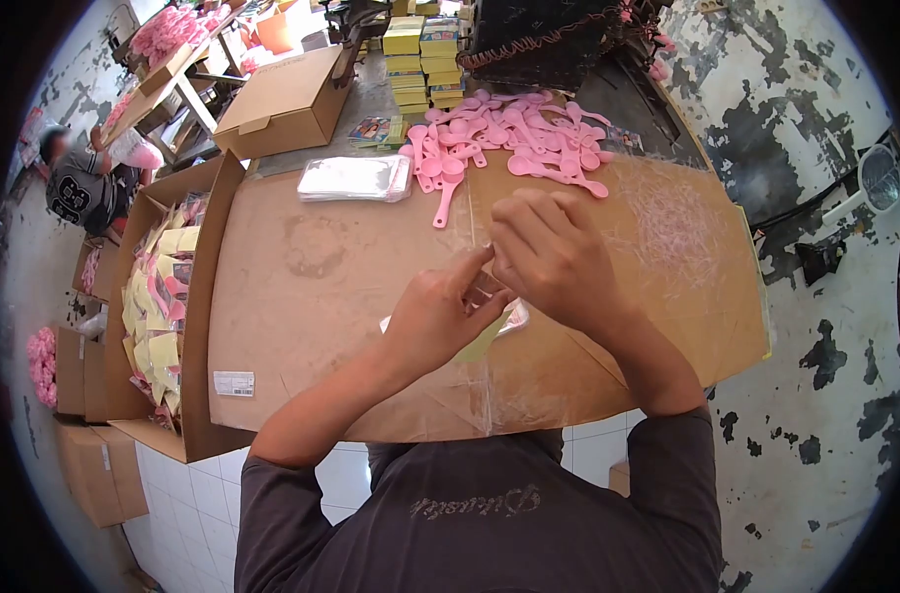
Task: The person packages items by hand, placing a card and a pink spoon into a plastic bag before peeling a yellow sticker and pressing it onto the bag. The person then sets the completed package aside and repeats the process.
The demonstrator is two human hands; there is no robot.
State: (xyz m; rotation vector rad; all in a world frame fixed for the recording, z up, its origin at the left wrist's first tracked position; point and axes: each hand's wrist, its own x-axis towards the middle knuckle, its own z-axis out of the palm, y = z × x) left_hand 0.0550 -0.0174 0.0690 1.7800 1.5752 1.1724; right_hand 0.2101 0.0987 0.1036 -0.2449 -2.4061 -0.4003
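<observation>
My left hand (438, 304) is closed, thumb and fingers pinching a clear plastic bag (483, 287) in front of my chest. A pale yellow-green card (482, 343) shows below that hand, seemingly inside the bag. Just right of it and higher, my right hand (549, 252) is curled with its fingers together at the bag's upper edge; what it pinches is hidden. Under my hands lies a small flat pack with pink and white edges (516, 318), partly covered. Beyond them, a pile of pink plastic spoons (499, 133) spreads over the far edge of the cardboard.
A stack of clear bags (354, 180) lies left of the spoons. Thin clear strips (677, 222) are heaped on the right. An open carton (218, 296) of filled packets stands left. Behind are yellow card stacks (406, 64) and a closed box (282, 104). Another person (84, 178) sits far left.
</observation>
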